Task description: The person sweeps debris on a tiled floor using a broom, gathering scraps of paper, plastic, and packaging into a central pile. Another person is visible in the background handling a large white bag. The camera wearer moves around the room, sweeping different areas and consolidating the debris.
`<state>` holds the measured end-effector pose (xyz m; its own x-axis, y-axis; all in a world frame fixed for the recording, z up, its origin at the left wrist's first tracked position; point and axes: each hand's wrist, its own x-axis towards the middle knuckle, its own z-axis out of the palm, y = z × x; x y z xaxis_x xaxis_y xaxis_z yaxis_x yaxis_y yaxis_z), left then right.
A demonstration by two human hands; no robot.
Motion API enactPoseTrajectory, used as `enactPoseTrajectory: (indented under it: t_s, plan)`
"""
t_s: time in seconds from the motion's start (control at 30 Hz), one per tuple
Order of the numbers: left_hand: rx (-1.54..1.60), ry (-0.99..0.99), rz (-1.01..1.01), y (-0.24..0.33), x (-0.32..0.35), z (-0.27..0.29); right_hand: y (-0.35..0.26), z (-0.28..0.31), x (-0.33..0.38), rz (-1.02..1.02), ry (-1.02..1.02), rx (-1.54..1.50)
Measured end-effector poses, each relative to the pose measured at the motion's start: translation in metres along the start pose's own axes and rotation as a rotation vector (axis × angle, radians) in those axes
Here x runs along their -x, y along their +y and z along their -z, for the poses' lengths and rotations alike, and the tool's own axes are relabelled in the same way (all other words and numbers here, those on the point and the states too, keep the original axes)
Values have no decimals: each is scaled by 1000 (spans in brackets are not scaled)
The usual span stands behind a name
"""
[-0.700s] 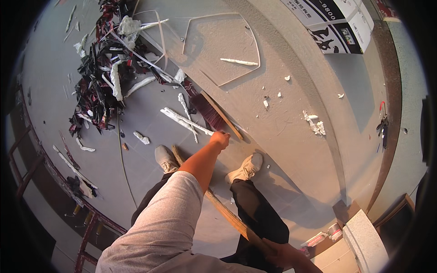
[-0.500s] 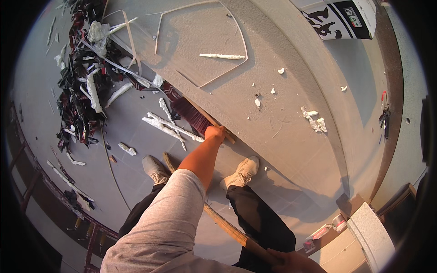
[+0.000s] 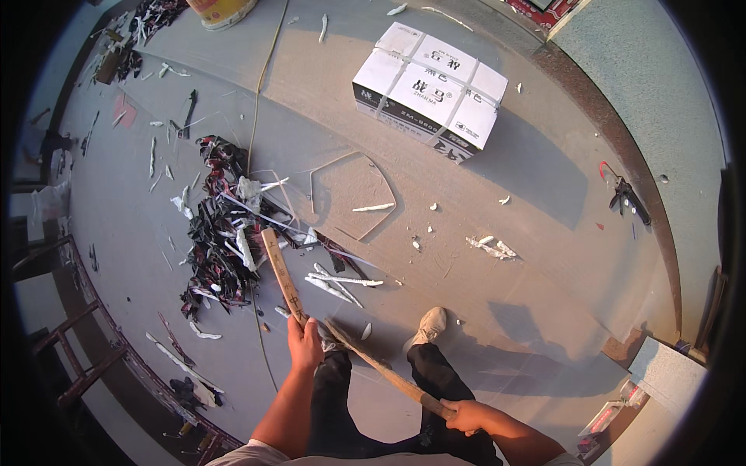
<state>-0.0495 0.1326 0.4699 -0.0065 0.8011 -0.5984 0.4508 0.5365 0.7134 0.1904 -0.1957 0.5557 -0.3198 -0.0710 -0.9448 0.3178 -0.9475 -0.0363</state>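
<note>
My left hand (image 3: 305,342) is closed round the near end of a flat wooden brush (image 3: 281,272), which points up and away from me. Its bristles are out of sight at this angle. My right hand (image 3: 468,417) grips the lower end of a long, slightly bent wooden stick (image 3: 388,374). The stick slants across in front of my legs, its far end near my left shoe. Beyond the brush lies a heap of black and dark red plastic scraps (image 3: 214,256). White foam strips (image 3: 342,281) lie on the floor just right of the brush.
A strapped white and black carton (image 3: 431,85) stands at the back, with a yellow bucket (image 3: 221,9) far left. A caulking gun (image 3: 629,200) lies by the right wall. A dark red metal frame (image 3: 93,334) runs along the left. A raised step edge (image 3: 311,124) crosses the floor.
My left hand has lifted the brush off the floor and drawn it back, turning it so the dark red bristles no longer show. The view has tilted up, bringing in the whole carton.
</note>
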Motion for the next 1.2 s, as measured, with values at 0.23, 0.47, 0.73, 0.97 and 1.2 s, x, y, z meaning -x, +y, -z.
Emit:
enactPoseTrajectory:
  t_s: [0.23, 0.47, 0.73, 0.97, 1.2]
  plan:
    - [-481, -81, -856, 214, -59, -137, 59, -31, 110, 48, 83, -282]
    - [-737, -160, -746, 304, -108, -265, 143, -78, 230, -47, 273, -739]
    - [-492, -564, -492, 151, 37, -156, 204, -121, 208, 1, 651, -1361]
    - [-1248, -887, -140, -51, 131, 126, 72, -25, 85, 118, 802, -1275]
    - [-950, -454, 110, -126, 122, 330, -172, -99, 34, 363, 647, -1129]
